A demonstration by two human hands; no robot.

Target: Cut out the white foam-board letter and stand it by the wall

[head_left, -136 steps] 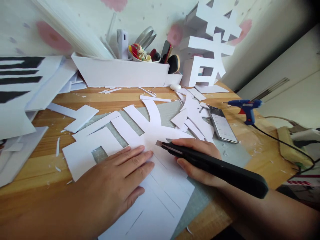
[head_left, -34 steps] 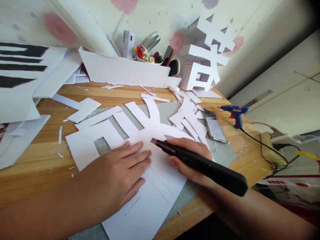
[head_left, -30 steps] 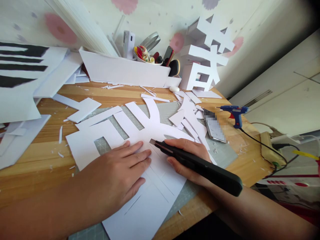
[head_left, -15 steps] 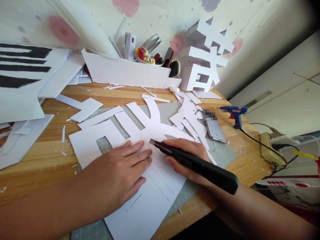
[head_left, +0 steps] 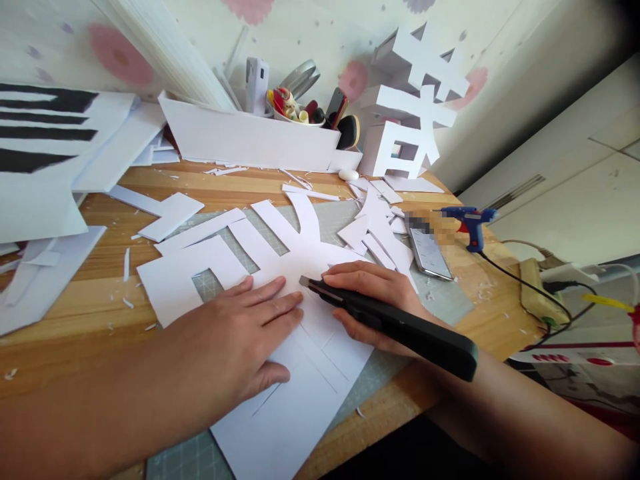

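A white foam board (head_left: 295,433) with slots cut into it and thin lines marked on its near part lies on a grey-green cutting mat (head_left: 190,460). My left hand (head_left: 250,337) rests flat on the board, fingers stretched out and holding nothing. In my right hand (head_left: 370,293) is a black utility knife (head_left: 395,327), gripped along its body. Its short blade points left and meets or hovers just over the board, close to my left fingertips; which of the two I cannot tell.
Foam offcuts (head_left: 173,213) lie around the mat. At the right are a phone (head_left: 430,253), a blue glue gun (head_left: 470,223) and a power strip (head_left: 540,300). A white foam tray (head_left: 245,137) and a built foam character (head_left: 415,107) stand along the wall.
The knife and my right hand have barely moved on the board. The view has shifted slightly; my left hand stays flat in nearly the same place.
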